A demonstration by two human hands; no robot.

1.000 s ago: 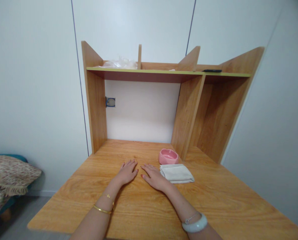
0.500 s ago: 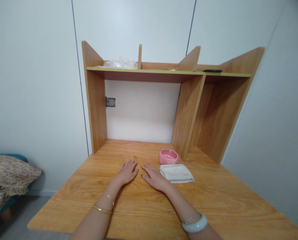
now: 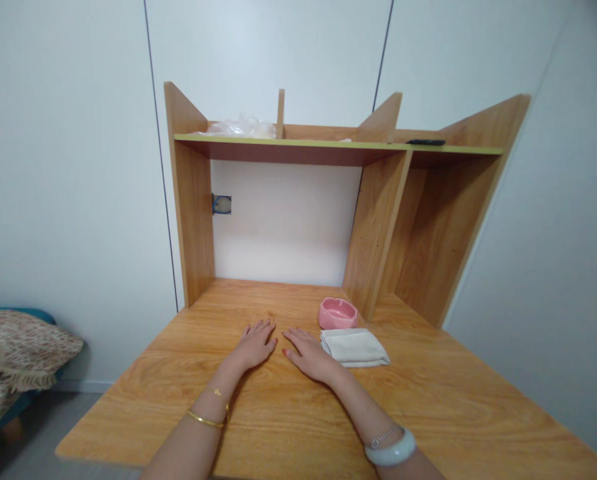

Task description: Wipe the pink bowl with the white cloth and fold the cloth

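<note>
My left hand lies palm down on the wooden desk, fingers stretched out and holding nothing. To its right, my right hand also rests flat on the desk with its fingers spread. A small gap separates the two hands. Beside my right hand is a folded light grey cloth; its left edge is close to the back of that hand. Just behind the cloth stands a pink bowl, whose inside looks empty.
A wooden shelf unit rises from the desk's back. On its upper shelf lie a clear plastic bag and a flat black object. A wall socket box shows at left. A patterned cushion is at far left.
</note>
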